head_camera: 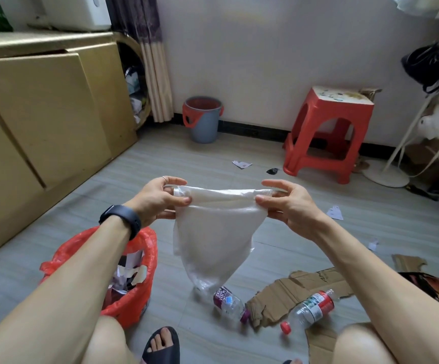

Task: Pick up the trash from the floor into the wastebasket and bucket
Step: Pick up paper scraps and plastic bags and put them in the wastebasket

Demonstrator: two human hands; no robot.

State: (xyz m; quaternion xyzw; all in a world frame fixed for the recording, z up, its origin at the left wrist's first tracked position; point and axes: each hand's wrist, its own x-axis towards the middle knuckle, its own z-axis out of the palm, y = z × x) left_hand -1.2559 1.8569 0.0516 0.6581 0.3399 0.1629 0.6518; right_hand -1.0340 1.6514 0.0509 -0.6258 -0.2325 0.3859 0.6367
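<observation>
Head view: we hold a white bag [213,232] by its mouth, left hand [157,199] and right hand [292,206] each pinching the rim with curled fingers [273,183]. Below our fingers the wastebasket [150,279] is part full; bottles [230,303], cardboard [292,287] and scraps [242,164] litter the floor [213,158].

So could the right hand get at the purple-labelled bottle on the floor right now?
Probably not yet: the right hand pinches the white bag, as does the left hand. Otherwise nothing covers the purple-labelled bottle, lying below the bag's hanging end.
</observation>
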